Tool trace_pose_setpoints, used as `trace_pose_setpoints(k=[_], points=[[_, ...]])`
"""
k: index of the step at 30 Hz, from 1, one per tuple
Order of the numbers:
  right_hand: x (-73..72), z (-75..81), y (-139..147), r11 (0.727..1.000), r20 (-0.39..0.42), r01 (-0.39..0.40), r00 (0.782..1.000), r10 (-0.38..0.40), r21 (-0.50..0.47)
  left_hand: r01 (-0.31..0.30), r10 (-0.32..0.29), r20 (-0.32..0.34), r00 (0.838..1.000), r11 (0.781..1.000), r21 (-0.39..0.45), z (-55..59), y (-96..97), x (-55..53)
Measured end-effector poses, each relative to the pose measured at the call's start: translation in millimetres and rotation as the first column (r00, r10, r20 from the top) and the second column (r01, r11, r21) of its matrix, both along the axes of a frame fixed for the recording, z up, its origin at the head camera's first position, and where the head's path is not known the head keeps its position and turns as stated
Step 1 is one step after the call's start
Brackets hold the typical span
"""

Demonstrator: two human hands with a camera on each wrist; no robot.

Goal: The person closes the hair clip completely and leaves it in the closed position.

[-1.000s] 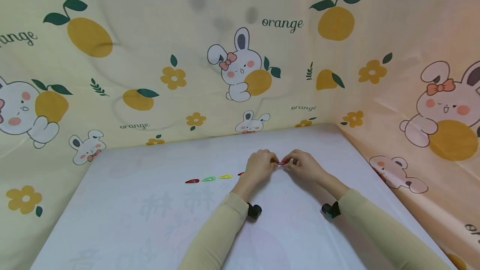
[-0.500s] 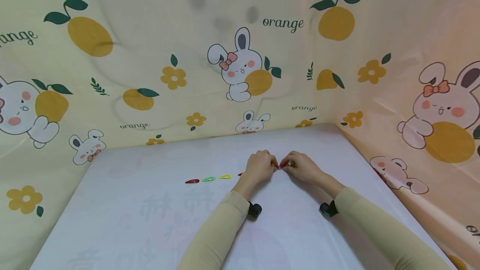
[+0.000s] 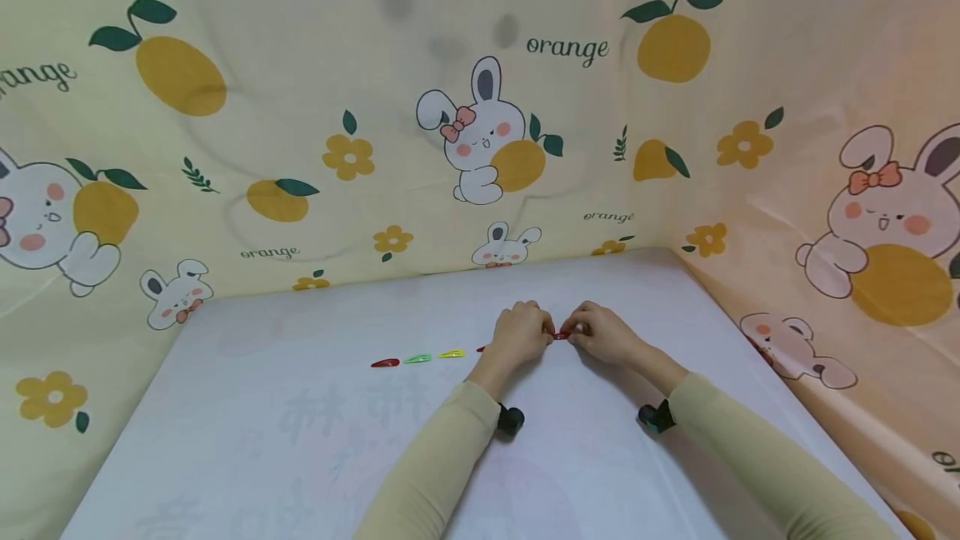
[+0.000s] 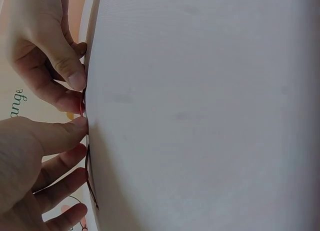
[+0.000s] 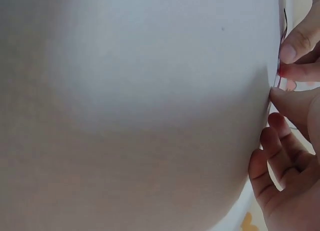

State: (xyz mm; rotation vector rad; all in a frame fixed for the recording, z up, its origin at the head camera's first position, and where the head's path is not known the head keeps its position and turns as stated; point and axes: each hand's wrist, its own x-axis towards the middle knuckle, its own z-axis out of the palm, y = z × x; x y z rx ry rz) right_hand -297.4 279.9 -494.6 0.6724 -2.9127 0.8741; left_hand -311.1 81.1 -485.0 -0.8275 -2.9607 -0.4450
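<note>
A red snap hair clip (image 3: 562, 336) lies low over the white tabletop, between the fingertips of both hands. My left hand (image 3: 519, 335) pinches its left end with thumb and index finger. At the opposite end, my right hand (image 3: 604, 335) pinches it likewise. In the left wrist view a thin red edge of the clip (image 4: 81, 107) shows between the two hands, the rest covered by fingers. Left of my hands runs a row: a red clip (image 3: 386, 363), a green clip (image 3: 417, 358), a yellow clip (image 3: 452, 353) and another red clip (image 3: 482, 348), mostly hidden behind my left hand.
The white tabletop (image 3: 315, 457) carries faint printed characters. A cloth curtain (image 3: 360, 57) with rabbits and oranges hangs along its back and right edges. Dark wrist cameras (image 3: 511, 421) sit at both cuffs.
Both hands have brought the red hair clip slightly toward me and down, mostly in the first half second. The row of clips on the left stays put.
</note>
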Motion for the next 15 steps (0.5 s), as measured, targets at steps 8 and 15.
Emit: trace_pose_setpoints(k=[8,15], points=[[-0.7,-2.3,0.1,1.0,0.024,0.016,1.0,-0.016,-0.002,0.002,-0.002,0.01,1.0,1.0,-0.007,-1.8,-0.6,-0.5],[1.8,3.3,0.7,0.999,0.018,0.039,0.999,-0.038,-0.022,0.0,0.0,-0.009,1.0,1.0,0.015,0.3,-4.0,0.3]])
